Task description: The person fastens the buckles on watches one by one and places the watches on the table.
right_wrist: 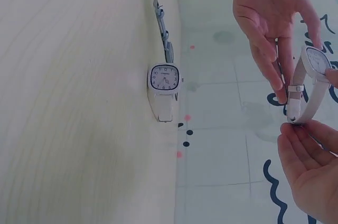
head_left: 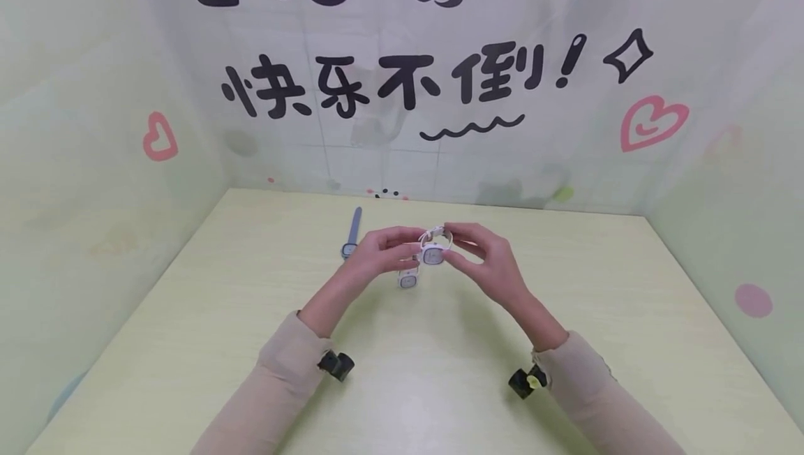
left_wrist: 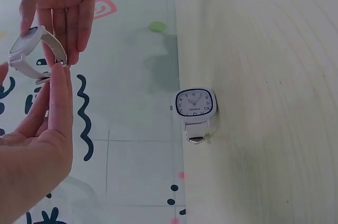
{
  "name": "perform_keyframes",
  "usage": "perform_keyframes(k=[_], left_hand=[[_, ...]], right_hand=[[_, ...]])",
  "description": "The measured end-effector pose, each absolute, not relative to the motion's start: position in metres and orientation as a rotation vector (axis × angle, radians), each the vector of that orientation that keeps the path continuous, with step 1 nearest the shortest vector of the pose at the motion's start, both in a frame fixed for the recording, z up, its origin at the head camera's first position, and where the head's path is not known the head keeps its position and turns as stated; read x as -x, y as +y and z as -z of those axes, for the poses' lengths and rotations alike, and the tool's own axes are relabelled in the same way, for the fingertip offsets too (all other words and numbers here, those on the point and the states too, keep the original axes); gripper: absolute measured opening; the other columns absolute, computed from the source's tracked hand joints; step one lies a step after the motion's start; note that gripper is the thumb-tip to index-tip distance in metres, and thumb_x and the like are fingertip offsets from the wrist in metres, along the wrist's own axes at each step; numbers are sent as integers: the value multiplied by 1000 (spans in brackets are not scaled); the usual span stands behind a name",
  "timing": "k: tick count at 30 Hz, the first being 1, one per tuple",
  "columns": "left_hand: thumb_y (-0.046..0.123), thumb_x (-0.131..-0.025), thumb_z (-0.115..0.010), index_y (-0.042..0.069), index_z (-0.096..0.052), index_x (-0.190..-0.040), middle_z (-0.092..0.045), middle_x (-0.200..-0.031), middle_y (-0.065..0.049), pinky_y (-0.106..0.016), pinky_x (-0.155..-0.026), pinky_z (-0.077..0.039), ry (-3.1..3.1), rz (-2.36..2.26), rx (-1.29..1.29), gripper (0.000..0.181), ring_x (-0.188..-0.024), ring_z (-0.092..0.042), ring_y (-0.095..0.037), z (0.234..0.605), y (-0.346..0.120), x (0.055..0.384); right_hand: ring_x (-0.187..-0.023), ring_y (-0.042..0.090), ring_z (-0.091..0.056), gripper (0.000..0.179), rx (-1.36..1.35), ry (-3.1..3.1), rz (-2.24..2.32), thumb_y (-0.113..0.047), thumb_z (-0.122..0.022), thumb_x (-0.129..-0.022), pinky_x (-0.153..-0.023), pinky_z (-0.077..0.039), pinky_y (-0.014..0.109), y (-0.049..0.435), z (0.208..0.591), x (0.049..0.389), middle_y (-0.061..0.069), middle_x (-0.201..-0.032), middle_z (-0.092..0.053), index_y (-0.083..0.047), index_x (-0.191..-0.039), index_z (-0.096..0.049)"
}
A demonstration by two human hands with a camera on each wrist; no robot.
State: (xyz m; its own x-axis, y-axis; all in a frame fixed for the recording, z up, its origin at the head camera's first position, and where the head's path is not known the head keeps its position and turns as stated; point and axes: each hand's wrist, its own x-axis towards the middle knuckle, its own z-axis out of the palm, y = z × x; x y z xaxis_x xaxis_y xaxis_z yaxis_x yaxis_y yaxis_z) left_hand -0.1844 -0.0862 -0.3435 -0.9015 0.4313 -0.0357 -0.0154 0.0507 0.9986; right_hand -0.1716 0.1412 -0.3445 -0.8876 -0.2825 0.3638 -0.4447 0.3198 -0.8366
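A white wristwatch (head_left: 433, 255) with a squarish face and its strap bent into a loop is held up above the table between both hands. From one side my left hand (head_left: 380, 252) holds it, fingers at the strap and thumb by the case. My right hand (head_left: 493, 263) grips the other side, its thumb on the case edge (right_wrist: 318, 61) and its fingertips at the strap near the buckle. Below and a little left, a second white watch (head_left: 408, 279) stands on the table with its dial (left_wrist: 194, 102) showing. A blue-grey watch (head_left: 350, 250) lies farther left, partly hidden by the left hand.
The pale wood-patterned table (head_left: 207, 343) ends at a back wall (head_left: 377, 162) covered in a sheet with black lettering and pink hearts. Similar sheets stand on the left and right sides. A small black device (head_left: 338, 364) is strapped at each wrist.
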Motion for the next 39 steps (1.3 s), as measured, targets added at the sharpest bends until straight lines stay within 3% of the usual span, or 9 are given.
perform_keyframes(k=[8, 17, 26, 31, 39], left_hand=[[18, -96, -66, 10, -55, -140, -63, -136, -13, -39, -105, -52, 2093, -1825, -474, 47, -127, -61, -25, 347, -83, 189], [23, -90, -74, 13, -63, -132, -68, -130, -6, -39, -96, -57, 2510, -1554, -444, 44, -120, -65, -24, 350, -75, 200], [15, -88, -76, 8, -65, -128, -70, -125, -9, -37, -98, -56, 2680, -1299, -426, 42, -115, -68, -23, 358, -64, 209], [19, -89, -75, 11, -66, -126, -71, -125, -6, -39, -100, -54, 2791, -1041, -434, 39, -116, -67, -23, 363, -58, 212], [25, -88, -76, 19, -70, -121, -73, -121, -2, -33, -82, -56, 2858, -718, -419, 34, -100, -69, -19, 368, -47, 216]], right_hand=[[-120, 35, -64, 41, -585, -2474, -1677, -9, -71, -92, -102, -53, 40, 145, 346, 176, 20, -130, -65, 2, -130, -61], [-122, 38, -63, 43, -639, -2568, -1589, -9, -71, -92, -103, -51, 43, 147, 354, 186, 23, -133, -63, 4, -131, -61], [-126, 39, -59, 46, -621, -2703, -1518, -8, -70, -92, -105, -49, 45, 144, 370, 200, 25, -135, -61, 7, -133, -58], [-127, 37, -59, 47, -573, -2819, -1466, -10, -70, -92, -105, -50, 44, 144, 377, 205, 23, -136, -61, 6, -134, -57], [-125, 40, -60, 44, -532, -2996, -1310, -14, -69, -94, -102, -52, 46, 146, 380, 206, 24, -135, -61, 4, -133, -59]])
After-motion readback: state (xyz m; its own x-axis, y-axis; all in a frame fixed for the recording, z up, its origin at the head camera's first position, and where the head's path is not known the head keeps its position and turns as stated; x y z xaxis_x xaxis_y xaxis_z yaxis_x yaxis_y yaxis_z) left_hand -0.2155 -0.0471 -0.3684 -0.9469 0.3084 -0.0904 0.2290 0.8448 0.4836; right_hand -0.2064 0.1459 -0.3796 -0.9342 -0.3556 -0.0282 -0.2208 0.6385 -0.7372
